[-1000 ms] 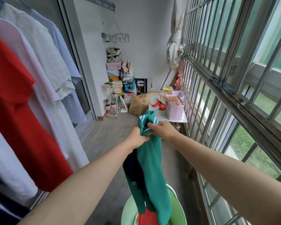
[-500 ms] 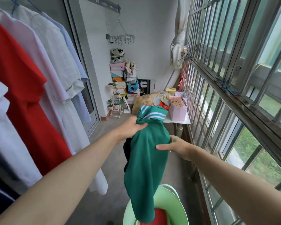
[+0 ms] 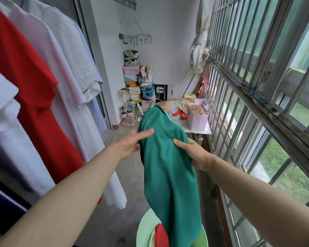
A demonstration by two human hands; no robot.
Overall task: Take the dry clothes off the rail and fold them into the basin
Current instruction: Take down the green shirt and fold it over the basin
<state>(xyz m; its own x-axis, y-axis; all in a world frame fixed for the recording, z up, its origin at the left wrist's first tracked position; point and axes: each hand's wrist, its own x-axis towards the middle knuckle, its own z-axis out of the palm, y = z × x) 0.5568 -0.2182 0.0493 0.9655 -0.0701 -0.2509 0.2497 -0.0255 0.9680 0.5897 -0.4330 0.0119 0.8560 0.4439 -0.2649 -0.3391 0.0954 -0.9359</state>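
right hand (image 3: 193, 152) grips green garment (image 3: 168, 166) over pale green basin (image 3: 145, 227); left hand (image 3: 130, 145), fingers straight, touches it.

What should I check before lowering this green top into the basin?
1. Right hand grips the green top: ok, thumb over its edge.
2. Left hand has a grip: not ok, straight fingers only rest on the cloth.
3. Top folded compactly: not ok, it hangs long and loose.
4. Basin under the top: ok, the lower end hangs over it.
5. Room in the basin: cannot tell, a red garment lies inside and much of it is out of view.
6. Rail emptied: not ok, a red shirt hangs there.
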